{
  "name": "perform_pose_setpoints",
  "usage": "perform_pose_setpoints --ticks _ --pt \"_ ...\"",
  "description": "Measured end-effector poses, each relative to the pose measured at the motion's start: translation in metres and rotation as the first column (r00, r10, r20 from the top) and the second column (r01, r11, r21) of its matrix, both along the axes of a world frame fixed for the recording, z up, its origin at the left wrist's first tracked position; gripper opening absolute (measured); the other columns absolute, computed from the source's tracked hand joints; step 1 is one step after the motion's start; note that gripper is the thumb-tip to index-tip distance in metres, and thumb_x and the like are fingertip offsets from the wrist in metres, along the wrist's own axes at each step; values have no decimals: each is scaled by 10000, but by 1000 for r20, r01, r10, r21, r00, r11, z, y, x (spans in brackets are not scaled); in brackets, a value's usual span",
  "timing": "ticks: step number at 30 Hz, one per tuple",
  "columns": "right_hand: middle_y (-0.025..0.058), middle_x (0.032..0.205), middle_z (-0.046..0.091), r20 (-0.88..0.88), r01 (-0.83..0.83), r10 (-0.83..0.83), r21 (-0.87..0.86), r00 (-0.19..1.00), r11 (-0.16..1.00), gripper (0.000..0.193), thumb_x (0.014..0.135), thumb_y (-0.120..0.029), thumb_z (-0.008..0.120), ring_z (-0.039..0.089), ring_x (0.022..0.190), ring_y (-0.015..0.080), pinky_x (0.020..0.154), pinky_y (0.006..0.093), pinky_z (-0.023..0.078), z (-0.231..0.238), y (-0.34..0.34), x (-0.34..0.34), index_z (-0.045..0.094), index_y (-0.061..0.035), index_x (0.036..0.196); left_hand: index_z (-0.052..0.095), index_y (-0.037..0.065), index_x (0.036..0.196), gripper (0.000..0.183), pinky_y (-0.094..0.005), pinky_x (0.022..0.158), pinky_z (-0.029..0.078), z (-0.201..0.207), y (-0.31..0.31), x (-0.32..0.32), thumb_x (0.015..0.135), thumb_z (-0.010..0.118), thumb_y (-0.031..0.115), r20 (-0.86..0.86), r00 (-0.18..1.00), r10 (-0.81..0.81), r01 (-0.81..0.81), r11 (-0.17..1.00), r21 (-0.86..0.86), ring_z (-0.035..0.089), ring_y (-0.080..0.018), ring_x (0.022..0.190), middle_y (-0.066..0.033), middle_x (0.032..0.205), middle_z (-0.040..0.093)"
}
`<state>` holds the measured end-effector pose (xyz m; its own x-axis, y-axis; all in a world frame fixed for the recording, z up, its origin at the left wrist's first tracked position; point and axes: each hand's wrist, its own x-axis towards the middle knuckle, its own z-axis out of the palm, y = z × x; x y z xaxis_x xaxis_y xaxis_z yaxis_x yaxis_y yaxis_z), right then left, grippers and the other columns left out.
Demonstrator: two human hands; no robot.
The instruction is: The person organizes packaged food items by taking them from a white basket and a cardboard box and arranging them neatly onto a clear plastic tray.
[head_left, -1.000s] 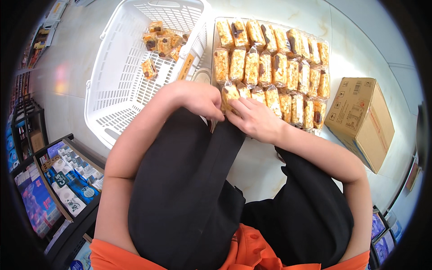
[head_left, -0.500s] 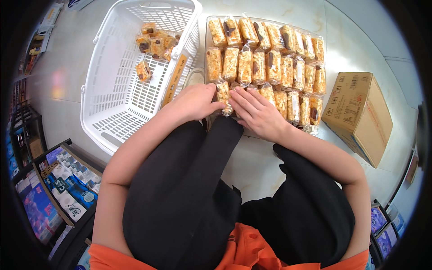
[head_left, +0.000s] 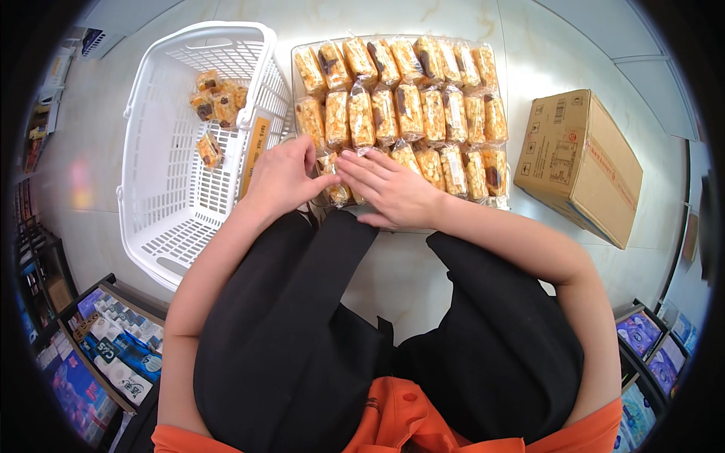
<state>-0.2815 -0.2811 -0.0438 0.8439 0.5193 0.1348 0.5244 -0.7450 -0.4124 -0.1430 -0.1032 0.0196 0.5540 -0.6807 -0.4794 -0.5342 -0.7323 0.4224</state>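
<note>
Rows of wrapped snack bars [head_left: 410,111], golden with dark bits, stand in a shallow clear tray [head_left: 501,75] in front of me. At the tray's near left corner, my left hand [head_left: 283,177] has its fingers bent and its thumb against one wrapped snack bar [head_left: 334,195]. That bar is partly covered by both hands. My right hand [head_left: 393,189] lies across the near row, fingers stretched out together, their tips against the same bar. Bars under the right palm are hidden.
Left of the tray stands a white plastic basket [head_left: 151,151] with several loose wrapped pieces [head_left: 219,102] inside. A closed cardboard box [head_left: 581,162] sits on the floor to the right. Shelves with packaged goods [head_left: 121,340] flank me on both sides.
The whole view has shifted, so tray, basket and box appear further left. My hands stay at the tray's near left corner, with the right fingers now covering more of the bar.
</note>
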Motion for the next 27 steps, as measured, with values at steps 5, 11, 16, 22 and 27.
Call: perform_pose_setpoints --ticks 5,11,16,22,27 --pt "179 1497 334 115 95 -103 78 988 992 713 842 -350 623 273 1417 323 1143 480 240 28 -39 -6 381 -8 1418 418 -20 1146 515 -419 969 378 -44 26 -3 805 699 244 157 972 173 -89 897 -434 440 -364 1171 -247 1249 419" --pt "166 1524 293 194 556 -538 -52 820 829 725 855 -411 598 264 1427 301 1167 485 151 32 -78 -31 364 -67 1450 206 -30 1423 711 -484 1155 155 -59 28 -13 897 581 267 170 964 202 -112 897 -427 174 -441 1392 -311 1473 159" --pt "206 1531 262 59 413 -409 -167 911 895 785 895 -530 495 179 1457 309 1172 481 114 30 -49 -15 337 12 1441 94 -10 1499 788 -481 1171 95 -31 0 -12 937 536 319 461 880 -115 274 916 -295 74 -372 1459 -258 1557 59" --pt "254 1498 287 95 378 -366 -188 926 906 823 888 -555 477 210 1438 348 1163 496 146 4 -36 11 354 79 1399 191 4 1499 744 -518 1164 70 -59 -28 -20 962 391 478 508 816 -276 396 907 -141 108 -292 1473 -179 1576 147" --pt "256 1492 295 111 389 -373 -218 921 895 826 886 -554 476 223 1429 360 1160 493 161 2 -36 11 355 89 1390 210 5 1494 737 -517 1163 82 -65 -28 -13 956 422 462 528 799 -289 424 892 -153 128 -274 1472 -169 1575 163"
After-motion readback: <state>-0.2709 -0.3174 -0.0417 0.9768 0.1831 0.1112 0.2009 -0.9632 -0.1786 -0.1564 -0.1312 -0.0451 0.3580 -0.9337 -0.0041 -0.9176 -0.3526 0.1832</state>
